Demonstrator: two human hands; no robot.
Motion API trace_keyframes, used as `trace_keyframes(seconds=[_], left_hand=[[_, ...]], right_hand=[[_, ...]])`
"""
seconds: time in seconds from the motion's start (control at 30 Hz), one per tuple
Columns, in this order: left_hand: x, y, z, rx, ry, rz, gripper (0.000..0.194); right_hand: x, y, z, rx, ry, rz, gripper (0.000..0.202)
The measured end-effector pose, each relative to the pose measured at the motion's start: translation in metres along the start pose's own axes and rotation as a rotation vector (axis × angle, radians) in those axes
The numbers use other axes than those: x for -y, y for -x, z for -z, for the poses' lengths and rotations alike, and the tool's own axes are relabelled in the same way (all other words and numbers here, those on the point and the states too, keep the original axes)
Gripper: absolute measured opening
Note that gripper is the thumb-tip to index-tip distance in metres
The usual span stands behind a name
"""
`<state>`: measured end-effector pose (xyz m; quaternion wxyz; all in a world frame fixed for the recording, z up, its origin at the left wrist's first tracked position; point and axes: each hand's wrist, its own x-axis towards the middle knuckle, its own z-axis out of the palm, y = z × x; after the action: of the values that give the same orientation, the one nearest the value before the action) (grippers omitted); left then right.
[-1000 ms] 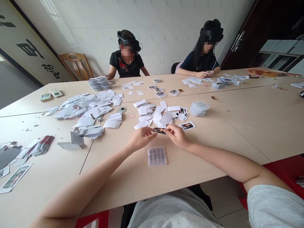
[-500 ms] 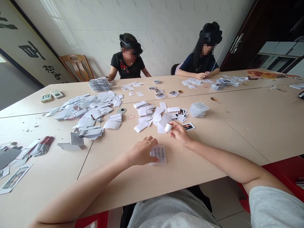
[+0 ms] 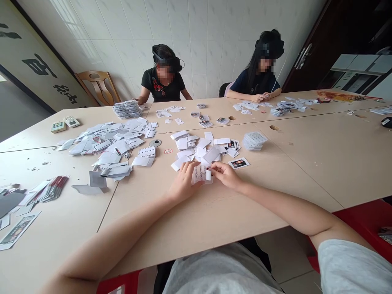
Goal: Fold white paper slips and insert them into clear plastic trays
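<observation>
"On the near tabletop [image 3: 171,228]?"

"My left grip [image 3: 185,179] clasps the clear box [image 3: 199,173]; my right grip [image 3: 226,175] pinches a curled card [image 3: 208,175] just leftward, over the box (contact unclear on my feed), long axis near-to-far. Loose cards [image 3: 211,155] beyond."

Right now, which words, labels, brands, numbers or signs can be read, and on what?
None can be quoted.
Brush characters on wall panel: slanted, not surely legible.
Red-printed slip: too small.
Flat printed card: too blurred.
Rolled card in right hand: none readable.
</observation>
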<state>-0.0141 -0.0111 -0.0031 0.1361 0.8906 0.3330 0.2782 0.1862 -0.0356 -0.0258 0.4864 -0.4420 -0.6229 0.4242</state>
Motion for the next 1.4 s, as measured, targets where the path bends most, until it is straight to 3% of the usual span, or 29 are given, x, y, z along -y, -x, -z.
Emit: trace_keyframes(seconds=[0.27, 0.4, 0.57, 0.77, 1.0, 1.1, 1.23, 1.4], left_hand=[[-0.013, 0.000, 0.003, -0.072, -0.033, -0.016, 0.046], [-0.022, -0.003, 0.004, -0.123, -0.040, 0.079, 0.037], [-0.024, -0.004, 0.005, -0.136, 0.108, 0.195, 0.021], [-0.020, -0.003, 0.009, -0.133, 0.367, 0.354, 0.025], [-0.015, -0.002, 0.001, -0.141, 0.653, 0.502, 0.033], [-0.013, -0.002, -0.001, -0.166, 0.680, 0.525, 0.039], [-0.017, -0.003, 0.001, -0.166, 0.677, 0.519, 0.032], [-0.021, -0.003, 0.003, -0.176, 0.564, 0.556, 0.033]], right_hand=[[0.007, 0.005, -0.003, -0.063, 0.151, 0.062, 0.030], [0.010, 0.007, -0.006, -0.081, 0.183, 0.088, 0.029], [0.009, 0.007, -0.006, -0.092, 0.207, 0.087, 0.029], [0.005, 0.006, -0.003, -0.119, 0.226, 0.061, 0.031], [0.001, 0.005, -0.002, -0.154, 0.214, 0.065, 0.030], [0.001, 0.006, -0.002, -0.154, 0.215, 0.058, 0.029], [0.003, 0.007, -0.002, -0.152, 0.222, 0.064, 0.028], [0.004, 0.008, -0.003, -0.139, 0.239, 0.094, 0.027]])
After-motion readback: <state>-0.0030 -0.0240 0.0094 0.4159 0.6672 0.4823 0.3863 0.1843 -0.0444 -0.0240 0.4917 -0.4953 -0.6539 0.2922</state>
